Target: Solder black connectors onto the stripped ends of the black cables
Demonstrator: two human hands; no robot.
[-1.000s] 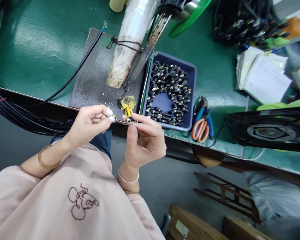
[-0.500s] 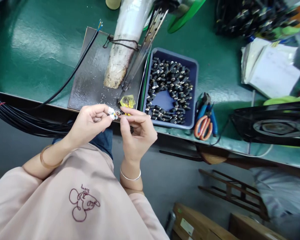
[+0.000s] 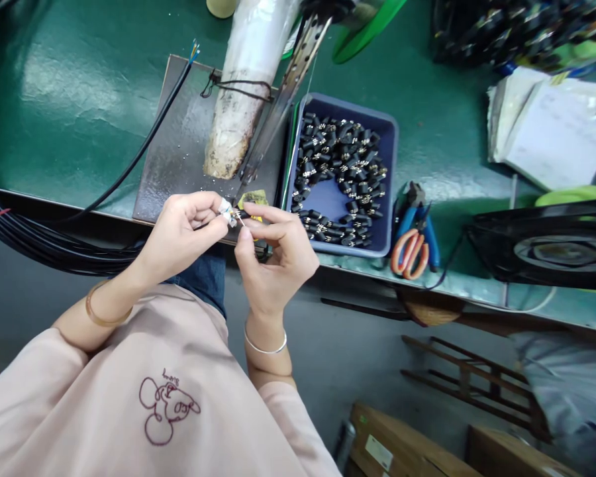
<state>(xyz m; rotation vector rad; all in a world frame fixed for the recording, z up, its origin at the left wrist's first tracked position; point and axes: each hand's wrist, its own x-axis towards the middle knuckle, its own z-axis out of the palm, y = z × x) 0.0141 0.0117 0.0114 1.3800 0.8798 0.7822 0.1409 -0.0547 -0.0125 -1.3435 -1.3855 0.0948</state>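
Note:
My left hand (image 3: 191, 222) is closed in a pinch at the bench's front edge, with white wrapping on its fingertips. Between them is a small connector (image 3: 235, 215) with thin coloured wires, mostly covered by the fingers. Opposite it, my right hand (image 3: 278, 255) pinches a thin pale wire (image 3: 242, 220) between thumb and index finger, its tip close to the connector. Just above both hands, the tip of a mounted soldering iron (image 3: 273, 119) points down. A stained yellow pad (image 3: 254, 197) lies behind my right fingers.
A blue bin (image 3: 390, 165) of small black connectors stands to the right, with orange- and blue-handled pliers (image 3: 411, 245) beside it. A white-wrapped tube (image 3: 238, 106) rises over the dark board (image 3: 166, 152). Coiled black cable (image 3: 54, 245) lies left; papers (image 3: 556, 132) lie far right.
My hands have shifted slightly upward, closer to the iron's tip. The thin pale wire between my right fingertips now shows more clearly.

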